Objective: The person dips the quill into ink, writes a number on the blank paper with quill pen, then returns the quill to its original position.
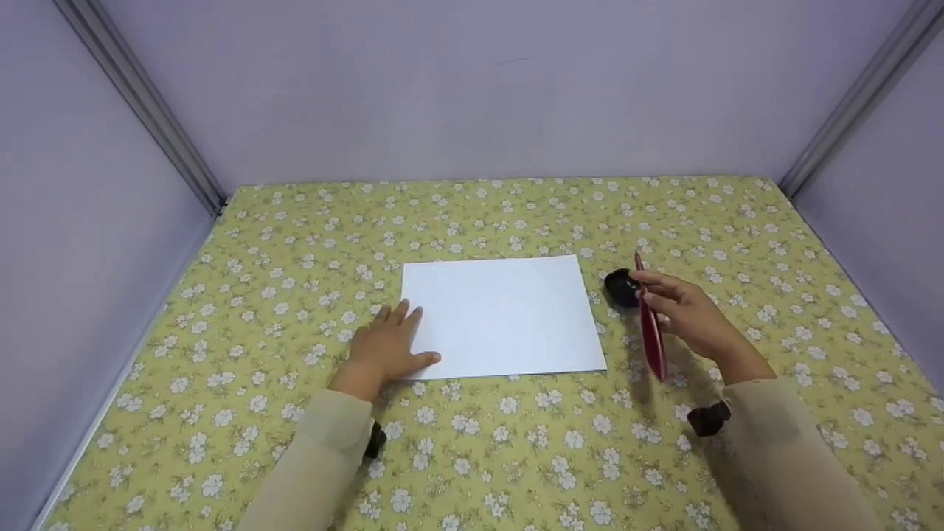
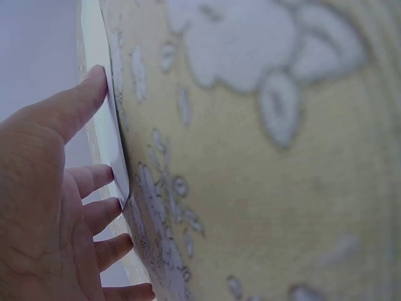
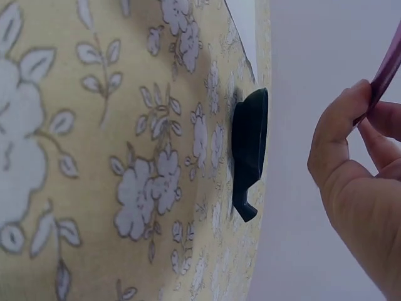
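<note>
A white sheet of paper [image 1: 501, 317] lies flat on the flowered cloth. My left hand [image 1: 387, 343] rests with spread fingers across its left edge, the thumb over the lower left corner. In the left wrist view the fingertips [image 2: 103, 172] touch the paper's edge. My right hand [image 1: 686, 313] pinches a thin, glossy dark-red flat item [image 1: 653, 335] between thumb and fingers, seen nearly edge-on above the cloth; I cannot tell its kind. Just left of that hand sits a small round black object [image 1: 621, 287], partly covered by the fingers; a short bent tab shows in the right wrist view.
A yellow-green cloth [image 1: 472, 457] with white flowers covers the table. Pale panels [image 1: 472, 96] enclose the back and both sides, with metal posts [image 1: 140, 96] at the corners. Dark wrist cameras [image 1: 709, 419] hang under both sleeves.
</note>
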A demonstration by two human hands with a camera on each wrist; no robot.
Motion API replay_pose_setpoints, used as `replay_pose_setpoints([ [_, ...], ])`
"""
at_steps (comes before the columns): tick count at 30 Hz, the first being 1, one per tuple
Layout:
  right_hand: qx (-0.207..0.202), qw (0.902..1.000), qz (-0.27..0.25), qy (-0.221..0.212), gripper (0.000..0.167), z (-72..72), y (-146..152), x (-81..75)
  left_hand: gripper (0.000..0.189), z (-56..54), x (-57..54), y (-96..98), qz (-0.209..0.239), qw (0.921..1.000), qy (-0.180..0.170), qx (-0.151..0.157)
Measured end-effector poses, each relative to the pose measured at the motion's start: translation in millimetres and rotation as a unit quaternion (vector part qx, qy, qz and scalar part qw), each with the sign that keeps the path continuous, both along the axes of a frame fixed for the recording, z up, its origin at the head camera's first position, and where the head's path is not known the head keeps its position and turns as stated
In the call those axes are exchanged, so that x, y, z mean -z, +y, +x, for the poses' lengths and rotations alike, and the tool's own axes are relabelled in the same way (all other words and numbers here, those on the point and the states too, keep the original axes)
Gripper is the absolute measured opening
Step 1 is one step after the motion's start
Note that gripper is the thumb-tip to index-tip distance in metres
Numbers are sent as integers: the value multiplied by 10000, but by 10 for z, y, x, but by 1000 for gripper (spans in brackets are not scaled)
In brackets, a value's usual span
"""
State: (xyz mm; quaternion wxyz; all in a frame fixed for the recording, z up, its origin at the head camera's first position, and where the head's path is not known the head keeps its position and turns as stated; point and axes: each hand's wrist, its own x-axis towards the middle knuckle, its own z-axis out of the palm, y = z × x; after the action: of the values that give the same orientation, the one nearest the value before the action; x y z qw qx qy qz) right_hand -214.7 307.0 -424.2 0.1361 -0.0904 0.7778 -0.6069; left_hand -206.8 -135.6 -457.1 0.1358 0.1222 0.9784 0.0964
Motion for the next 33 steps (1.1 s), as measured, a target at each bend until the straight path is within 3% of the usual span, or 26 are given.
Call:
replay_pose_setpoints([
  [10, 157, 9968, -787, 21, 52, 56, -56, 8, 86, 0, -21, 5, -37, 10000, 0, -12],
  [17, -29, 9938, -1112, 74, 52, 57, -50, 19, 86, 6, -20, 2, -11, 10000, 11, -12],
  [22, 42, 9966, -822, 91, 43, 46, -43, 38, 87, 6, -21, 2, 6, 10000, -6, -15],
  [27, 81, 9990, -276, 331, 48, 47, -40, 64, 87, 4, -17, 0, 2, 10000, 7, -20],
  [33, 109, 9984, -142, 538, 52, 49, -32, 90, 87, 6, -19, 3, -1, 10000, -6, -29],
])
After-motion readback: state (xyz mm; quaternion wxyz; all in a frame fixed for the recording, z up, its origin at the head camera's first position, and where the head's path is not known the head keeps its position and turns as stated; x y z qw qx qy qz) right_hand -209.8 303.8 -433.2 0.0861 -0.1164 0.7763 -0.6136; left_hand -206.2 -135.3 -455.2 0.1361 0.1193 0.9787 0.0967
